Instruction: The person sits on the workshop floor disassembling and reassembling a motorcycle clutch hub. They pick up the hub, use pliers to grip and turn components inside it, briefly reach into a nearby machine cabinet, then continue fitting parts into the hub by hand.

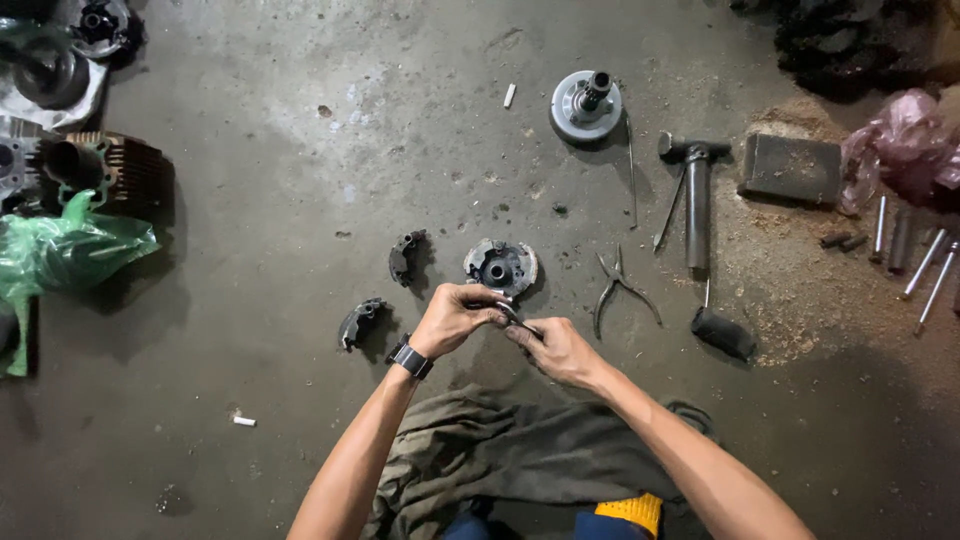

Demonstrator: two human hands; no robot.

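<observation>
At frame centre, above the concrete floor (300, 200), my left hand (455, 315) and right hand (560, 348) are pinching a small curved metal part (515, 318), fingers pressed together; a steady grip matters next.

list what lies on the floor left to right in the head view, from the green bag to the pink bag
green plastic bag → curved dark part → round clutch plate → pliers → hammer → dark rectangular block → pink plastic bag
</observation>
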